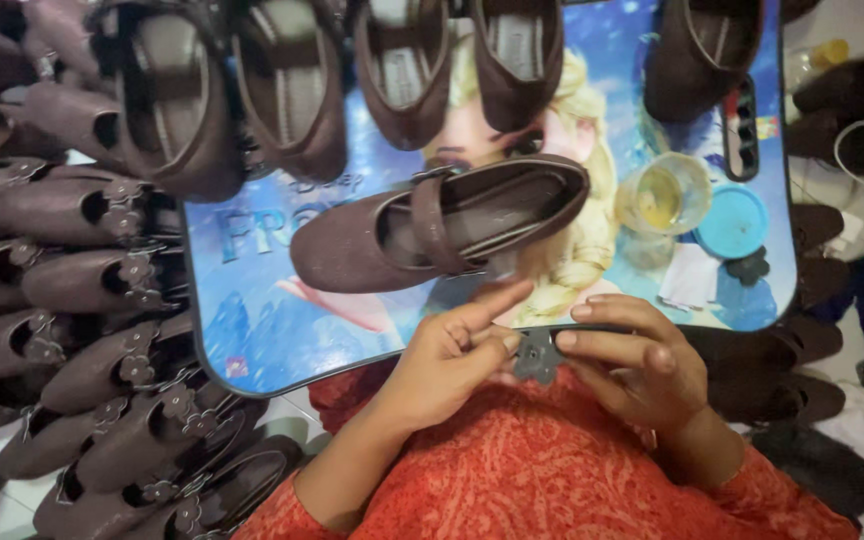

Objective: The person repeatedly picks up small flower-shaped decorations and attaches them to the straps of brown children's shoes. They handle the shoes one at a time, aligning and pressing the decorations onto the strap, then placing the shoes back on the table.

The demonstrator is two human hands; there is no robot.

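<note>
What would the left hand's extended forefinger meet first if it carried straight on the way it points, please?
Probably the brown strapped shoe lying on the blue tray; the left hand points up toward its heel end, though depth is unclear.

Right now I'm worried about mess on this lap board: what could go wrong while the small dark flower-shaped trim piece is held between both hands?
1. The open clear cup of yellowish liquid sits near the right hand; a nudge might spill it over the blue printed lap board.
2. The small dark flower-shaped trim piece is pinched only by fingertips of the left hand and right hand; it could slip into the lap.
3. The brown strapped shoe lies loose on the board and might slide.
</note>
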